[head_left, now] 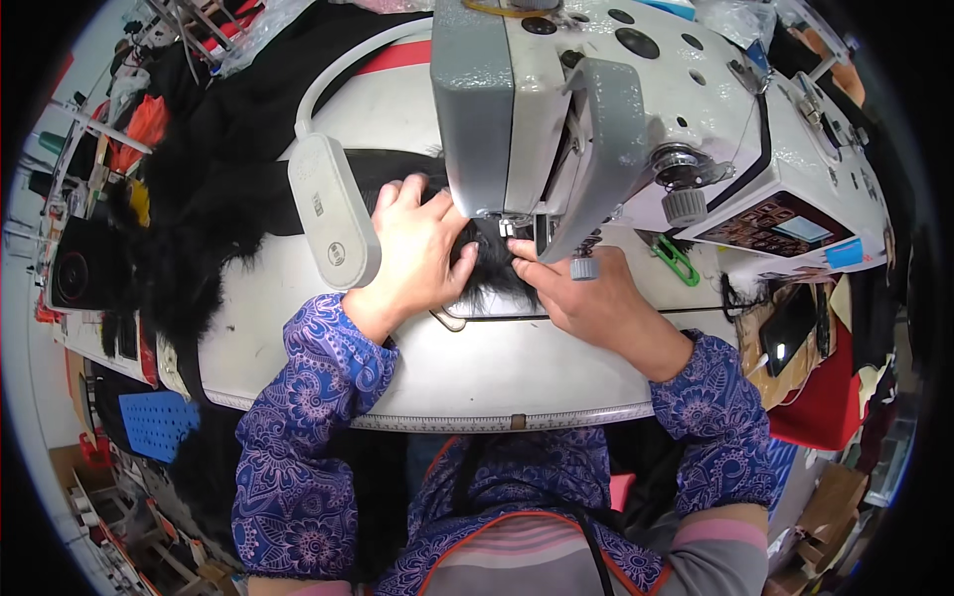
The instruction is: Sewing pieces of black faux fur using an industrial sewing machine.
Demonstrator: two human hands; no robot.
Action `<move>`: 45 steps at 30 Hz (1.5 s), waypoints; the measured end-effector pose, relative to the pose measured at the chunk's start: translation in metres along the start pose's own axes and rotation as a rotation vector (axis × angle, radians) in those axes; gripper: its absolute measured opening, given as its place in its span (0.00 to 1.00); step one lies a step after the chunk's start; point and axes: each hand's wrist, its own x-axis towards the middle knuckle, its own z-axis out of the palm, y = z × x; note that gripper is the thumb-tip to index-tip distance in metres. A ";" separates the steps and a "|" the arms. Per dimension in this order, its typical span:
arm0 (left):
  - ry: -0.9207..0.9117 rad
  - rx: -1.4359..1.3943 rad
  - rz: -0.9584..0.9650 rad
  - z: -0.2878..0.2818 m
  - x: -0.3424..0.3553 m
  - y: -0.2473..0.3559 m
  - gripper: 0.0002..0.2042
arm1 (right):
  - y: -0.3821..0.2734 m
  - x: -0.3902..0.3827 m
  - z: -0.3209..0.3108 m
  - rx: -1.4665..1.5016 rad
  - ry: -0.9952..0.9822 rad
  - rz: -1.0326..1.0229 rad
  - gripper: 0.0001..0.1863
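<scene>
Black furry fabric lies under the needle and presser foot of a white and grey sewing machine. On its left side my left hand presses down, fingers spread and thumb apart toward the fur. My right hand is closed at the fabric's right edge, just beside the presser foot, with index finger and thumb together on it. Part of the fabric is hidden beneath my left hand and the machine head.
A white lamp on a bent arm hangs left of my left hand. Green thread snips lie right of the needle. More black fur heaps at the left. A ruler strip runs along the table's front edge. A dark phone lies at the right.
</scene>
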 end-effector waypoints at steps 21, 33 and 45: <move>0.137 -0.253 0.429 0.004 -0.014 0.004 0.11 | 0.022 0.002 0.018 0.081 0.061 0.039 0.04; 0.008 -0.164 0.145 -0.005 -0.016 0.016 0.12 | 0.014 -0.001 0.008 -0.036 0.035 0.000 0.06; 0.018 -0.274 0.346 0.004 -0.020 0.004 0.17 | 0.025 0.000 0.012 0.107 0.140 -0.105 0.09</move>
